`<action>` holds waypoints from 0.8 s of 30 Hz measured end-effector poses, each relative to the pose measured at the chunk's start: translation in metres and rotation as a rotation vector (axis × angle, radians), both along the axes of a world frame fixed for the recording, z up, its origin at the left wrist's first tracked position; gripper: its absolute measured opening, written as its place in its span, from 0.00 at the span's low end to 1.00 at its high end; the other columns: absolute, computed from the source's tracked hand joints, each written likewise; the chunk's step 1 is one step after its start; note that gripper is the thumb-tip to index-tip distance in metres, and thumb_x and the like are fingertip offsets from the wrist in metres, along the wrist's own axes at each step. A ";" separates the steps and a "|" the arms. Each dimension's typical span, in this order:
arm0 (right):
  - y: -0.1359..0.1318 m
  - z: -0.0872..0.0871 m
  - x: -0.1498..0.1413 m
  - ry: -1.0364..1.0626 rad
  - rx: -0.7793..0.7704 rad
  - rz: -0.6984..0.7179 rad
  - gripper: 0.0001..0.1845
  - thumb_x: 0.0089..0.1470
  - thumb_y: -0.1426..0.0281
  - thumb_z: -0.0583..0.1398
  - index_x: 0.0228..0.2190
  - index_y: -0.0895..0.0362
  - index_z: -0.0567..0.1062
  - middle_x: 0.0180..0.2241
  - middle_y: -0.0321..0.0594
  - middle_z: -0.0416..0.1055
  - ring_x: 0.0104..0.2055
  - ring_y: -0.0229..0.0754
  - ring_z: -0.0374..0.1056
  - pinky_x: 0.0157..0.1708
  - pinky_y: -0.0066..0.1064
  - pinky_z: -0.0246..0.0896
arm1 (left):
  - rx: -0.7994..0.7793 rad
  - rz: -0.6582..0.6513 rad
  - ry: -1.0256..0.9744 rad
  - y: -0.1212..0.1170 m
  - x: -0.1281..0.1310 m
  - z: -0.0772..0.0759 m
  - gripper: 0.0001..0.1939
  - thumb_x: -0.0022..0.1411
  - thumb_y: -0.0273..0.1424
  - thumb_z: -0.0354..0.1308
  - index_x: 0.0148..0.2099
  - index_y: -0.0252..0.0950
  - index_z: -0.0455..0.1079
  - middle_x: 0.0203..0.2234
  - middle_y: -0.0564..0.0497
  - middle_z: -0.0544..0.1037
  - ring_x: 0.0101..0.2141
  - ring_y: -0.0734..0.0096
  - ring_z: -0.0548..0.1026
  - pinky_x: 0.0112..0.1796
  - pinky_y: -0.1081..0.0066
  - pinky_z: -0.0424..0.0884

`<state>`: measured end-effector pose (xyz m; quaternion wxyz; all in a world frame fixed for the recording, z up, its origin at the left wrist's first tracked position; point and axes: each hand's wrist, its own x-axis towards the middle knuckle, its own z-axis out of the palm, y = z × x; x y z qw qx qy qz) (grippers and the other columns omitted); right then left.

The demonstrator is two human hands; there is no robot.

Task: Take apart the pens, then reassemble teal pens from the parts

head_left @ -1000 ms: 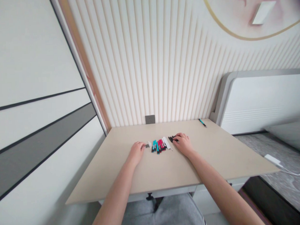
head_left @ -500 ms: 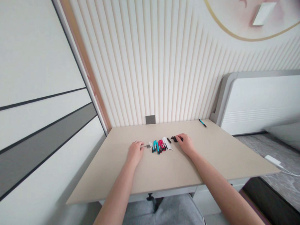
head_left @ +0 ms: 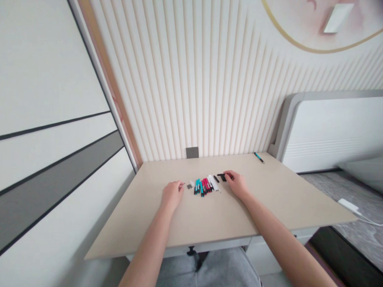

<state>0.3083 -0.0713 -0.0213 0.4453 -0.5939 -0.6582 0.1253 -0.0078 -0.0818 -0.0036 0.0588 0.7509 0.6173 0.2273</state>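
Observation:
My left hand is closed in a pinch left of the pens. A tiny dark tip shows at its fingertips, too small to name. Beside it lie small grey pieces and thin whitish bits. In the middle sits a row of turquoise pens, red pens and white pens, with a short black piece at its right. My right hand has its fingers closed over small black pen parts; its fingers partly hide them.
A turquoise and black pen lies apart at the back right of the beige desk. Behind the desk rises a ribbed wall with a dark socket. A white cabinet stands left, a bed right.
My left fingers have come slightly away from the grey pieces, which now lie apart from them. Near my right fingertips, the black parts have shifted a little.

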 end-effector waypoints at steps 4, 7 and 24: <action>0.002 -0.002 0.000 -0.016 0.004 0.012 0.15 0.54 0.67 0.53 0.38 0.55 0.78 0.38 0.42 0.78 0.39 0.43 0.72 0.43 0.34 0.64 | 0.007 -0.061 -0.019 0.000 0.001 -0.001 0.09 0.62 0.29 0.55 0.43 0.38 0.74 0.37 0.48 0.80 0.39 0.66 0.75 0.42 0.70 0.65; 0.002 -0.004 0.000 -0.016 0.006 0.032 0.15 0.54 0.68 0.53 0.38 0.55 0.78 0.38 0.41 0.78 0.39 0.43 0.72 0.43 0.34 0.64 | 0.045 -0.057 -0.002 0.001 0.001 -0.001 0.09 0.63 0.29 0.55 0.43 0.37 0.74 0.38 0.47 0.79 0.41 0.65 0.74 0.44 0.68 0.66; 0.004 -0.007 0.001 -0.049 -0.005 0.036 0.15 0.55 0.67 0.53 0.38 0.54 0.78 0.37 0.41 0.78 0.39 0.44 0.72 0.43 0.35 0.64 | 0.061 -0.134 -0.028 0.004 0.003 -0.005 0.16 0.66 0.27 0.49 0.53 0.38 0.72 0.48 0.45 0.77 0.49 0.64 0.72 0.53 0.66 0.63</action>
